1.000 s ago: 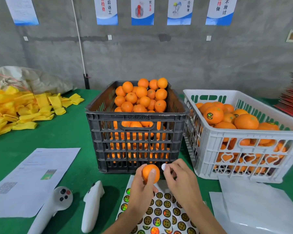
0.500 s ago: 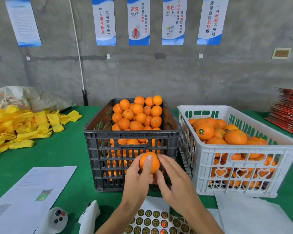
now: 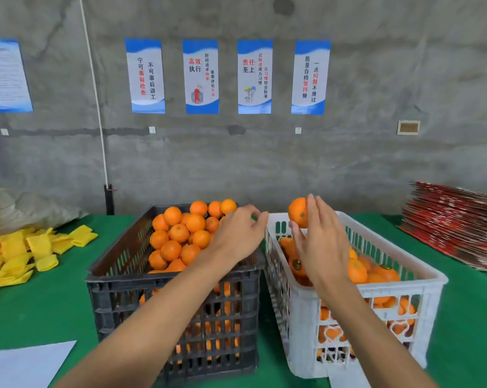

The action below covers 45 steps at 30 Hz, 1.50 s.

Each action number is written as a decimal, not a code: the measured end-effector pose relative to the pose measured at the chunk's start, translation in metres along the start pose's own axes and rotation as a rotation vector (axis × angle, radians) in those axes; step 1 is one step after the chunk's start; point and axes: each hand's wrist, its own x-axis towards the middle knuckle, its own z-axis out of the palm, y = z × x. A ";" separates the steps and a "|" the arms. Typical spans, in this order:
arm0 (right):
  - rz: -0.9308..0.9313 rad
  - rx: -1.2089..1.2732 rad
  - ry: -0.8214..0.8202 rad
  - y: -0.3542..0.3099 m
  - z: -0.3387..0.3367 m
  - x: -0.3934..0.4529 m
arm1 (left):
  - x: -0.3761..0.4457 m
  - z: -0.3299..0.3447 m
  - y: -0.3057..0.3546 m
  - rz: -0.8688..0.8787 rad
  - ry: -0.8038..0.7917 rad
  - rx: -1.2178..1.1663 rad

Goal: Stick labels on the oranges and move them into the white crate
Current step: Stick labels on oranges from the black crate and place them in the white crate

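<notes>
One orange (image 3: 297, 212) is at the straight fingertips of my right hand (image 3: 320, 245), above the far end of the white crate (image 3: 382, 289); my thumb lies just below it. Whether the fingers still touch the fruit is unclear. The white crate holds several oranges, some bearing round dark labels (image 3: 296, 265). My left hand (image 3: 236, 236) hovers over the right rim of the black crate (image 3: 169, 281), fingers loosely curled and holding nothing. That crate is heaped with unlabelled oranges (image 3: 180, 233).
Both crates stand side by side on a green table (image 3: 40, 303). Yellow foam sleeves (image 3: 26, 250) pile up at the left, a white paper (image 3: 26, 365) lies at the front left, and stacked red cartons (image 3: 455, 225) sit at the right.
The orange went from my left hand in front of the black crate to my right fingertips over the white crate. My left hand let go and moved over the black crate. The view tilted up.
</notes>
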 end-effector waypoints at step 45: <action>-0.475 0.808 0.040 -0.124 0.006 -0.077 | -0.130 -0.062 -0.077 -0.019 0.172 -0.527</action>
